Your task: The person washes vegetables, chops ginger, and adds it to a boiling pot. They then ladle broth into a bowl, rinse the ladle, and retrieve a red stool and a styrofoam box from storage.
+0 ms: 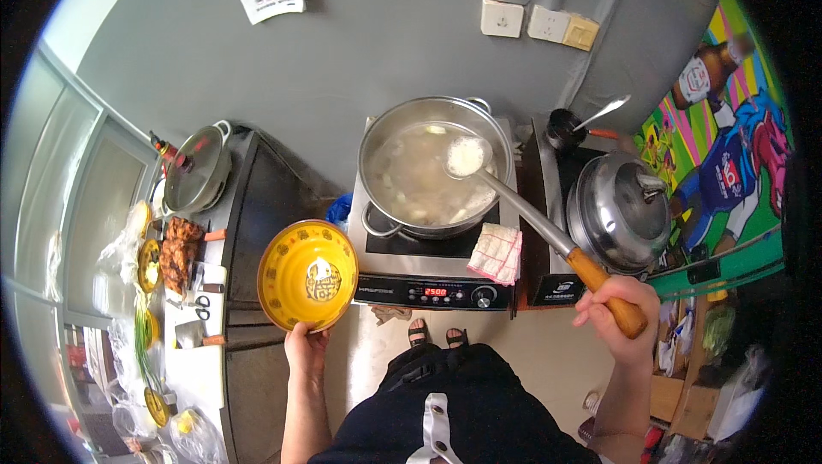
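My left hand (307,343) grips the rim of a yellow patterned bowl (292,278), which is held left of the induction cooker (411,263) and shows no food inside. In my right hand (620,316) is the wooden handle of a long metal ladle (526,204). The ladle's head lies over the large steel pot (443,229) and holds pale, frothy liquid (465,157). Cloudy broth (411,175) with pale pieces fills much of the pot. A checked cloth (496,253) rests on the cooker's front right corner, beside the pot.
A lidded wok (620,213) and a dark container (565,129) with a spoon stand at the right. On the left counter are a glass-lidded pot (199,168), browned meat (180,252), scissors (203,307), a cleaver (191,335) and green onions (142,342). Wall sockets (502,18) are behind.
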